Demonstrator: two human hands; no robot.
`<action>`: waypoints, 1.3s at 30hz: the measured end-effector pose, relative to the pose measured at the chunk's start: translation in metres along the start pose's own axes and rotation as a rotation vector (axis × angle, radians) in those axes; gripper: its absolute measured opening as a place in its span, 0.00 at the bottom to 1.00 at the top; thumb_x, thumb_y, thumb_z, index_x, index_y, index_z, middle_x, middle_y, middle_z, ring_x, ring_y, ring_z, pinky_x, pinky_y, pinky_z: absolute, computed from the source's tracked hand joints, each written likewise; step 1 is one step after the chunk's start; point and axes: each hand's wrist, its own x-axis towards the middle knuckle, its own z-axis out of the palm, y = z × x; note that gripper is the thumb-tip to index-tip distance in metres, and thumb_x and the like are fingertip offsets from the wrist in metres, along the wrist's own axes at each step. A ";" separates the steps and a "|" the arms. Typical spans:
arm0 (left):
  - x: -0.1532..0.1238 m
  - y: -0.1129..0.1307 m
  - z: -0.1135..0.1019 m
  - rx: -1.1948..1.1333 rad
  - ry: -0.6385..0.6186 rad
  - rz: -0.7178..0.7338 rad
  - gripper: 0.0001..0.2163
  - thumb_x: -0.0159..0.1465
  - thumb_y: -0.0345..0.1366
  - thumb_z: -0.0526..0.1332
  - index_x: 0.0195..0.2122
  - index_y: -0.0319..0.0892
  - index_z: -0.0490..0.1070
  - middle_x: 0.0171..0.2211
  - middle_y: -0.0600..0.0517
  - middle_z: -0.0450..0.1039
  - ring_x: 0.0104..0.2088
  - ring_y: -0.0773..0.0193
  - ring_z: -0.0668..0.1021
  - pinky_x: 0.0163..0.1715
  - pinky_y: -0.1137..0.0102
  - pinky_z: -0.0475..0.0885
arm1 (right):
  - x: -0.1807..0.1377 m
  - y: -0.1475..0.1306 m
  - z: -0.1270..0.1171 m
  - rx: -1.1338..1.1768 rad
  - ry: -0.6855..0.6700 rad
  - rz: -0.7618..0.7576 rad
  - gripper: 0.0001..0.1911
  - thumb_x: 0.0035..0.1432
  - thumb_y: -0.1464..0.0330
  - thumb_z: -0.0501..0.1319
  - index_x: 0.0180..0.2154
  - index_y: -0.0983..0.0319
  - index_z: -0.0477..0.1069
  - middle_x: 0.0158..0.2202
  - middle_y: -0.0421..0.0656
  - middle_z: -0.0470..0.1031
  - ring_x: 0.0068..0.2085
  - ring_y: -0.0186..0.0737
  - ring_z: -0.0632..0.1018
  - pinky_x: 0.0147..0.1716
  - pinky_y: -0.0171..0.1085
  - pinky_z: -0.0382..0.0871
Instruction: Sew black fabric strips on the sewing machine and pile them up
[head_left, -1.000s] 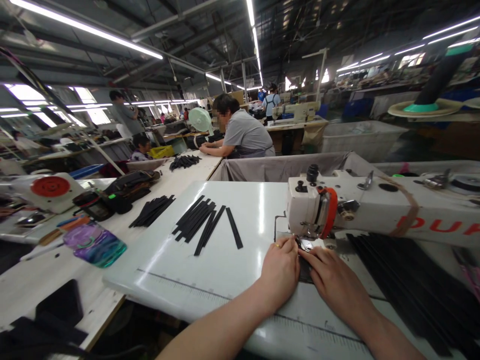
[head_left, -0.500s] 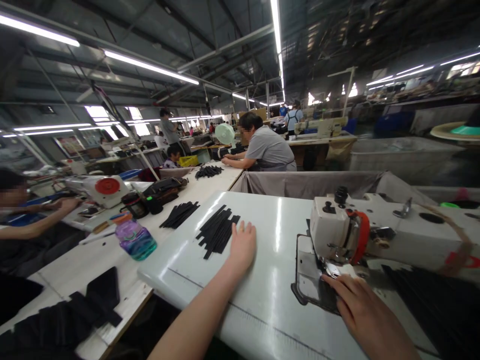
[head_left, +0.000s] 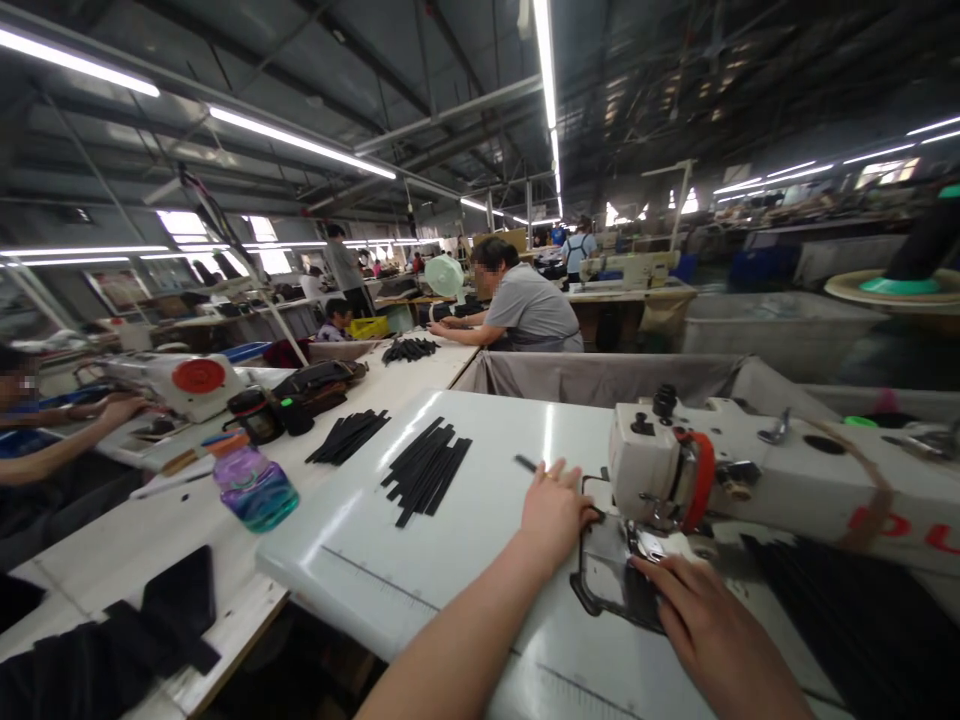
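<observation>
My left hand (head_left: 553, 508) lies on the white sewing table (head_left: 450, 560) with its fingers closed on a thin black strip (head_left: 526, 463), whose end sticks out beyond the fingers. It sits just left of the white sewing machine (head_left: 750, 475). My right hand (head_left: 694, 625) rests flat, fingers stretched, on a dark piece (head_left: 619, 585) lying on the plate under the needle. A neat stack of black strips (head_left: 427, 470) lies further left on the same table.
A second pile of black strips (head_left: 346, 437) and a tinted water bottle (head_left: 251, 485) sit on the long bench at left. Black fabric (head_left: 112, 640) lies at the bench's near end. Another person's arm (head_left: 67, 440) works a machine at far left; a seated person (head_left: 517, 305) works behind.
My left hand left the needle area, reached out to the stack of strips, then came back toward the machine with one strip. My right hand stayed on the dark piece.
</observation>
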 end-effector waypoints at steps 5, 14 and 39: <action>-0.023 0.022 0.006 -0.090 -0.050 -0.005 0.12 0.67 0.36 0.58 0.31 0.40 0.79 0.35 0.47 0.74 0.34 0.60 0.77 0.37 0.67 0.74 | 0.005 -0.013 -0.014 0.086 -0.077 0.024 0.18 0.60 0.74 0.52 0.49 0.59 0.72 0.43 0.47 0.75 0.43 0.43 0.77 0.43 0.43 0.75; -0.042 0.005 -0.003 -0.462 -0.114 0.311 0.13 0.62 0.24 0.61 0.46 0.44 0.77 0.51 0.49 0.75 0.51 0.59 0.75 0.54 0.62 0.70 | 0.010 -0.021 -0.024 0.105 -0.115 0.052 0.13 0.65 0.68 0.53 0.46 0.58 0.74 0.39 0.46 0.74 0.40 0.42 0.76 0.40 0.41 0.74; -0.051 0.024 0.012 -0.566 -0.026 0.110 0.17 0.55 0.35 0.71 0.46 0.41 0.77 0.52 0.46 0.74 0.54 0.56 0.74 0.57 0.64 0.69 | 0.005 -0.017 -0.022 0.162 -0.117 0.076 0.14 0.67 0.66 0.52 0.44 0.60 0.75 0.36 0.45 0.75 0.39 0.40 0.77 0.38 0.38 0.74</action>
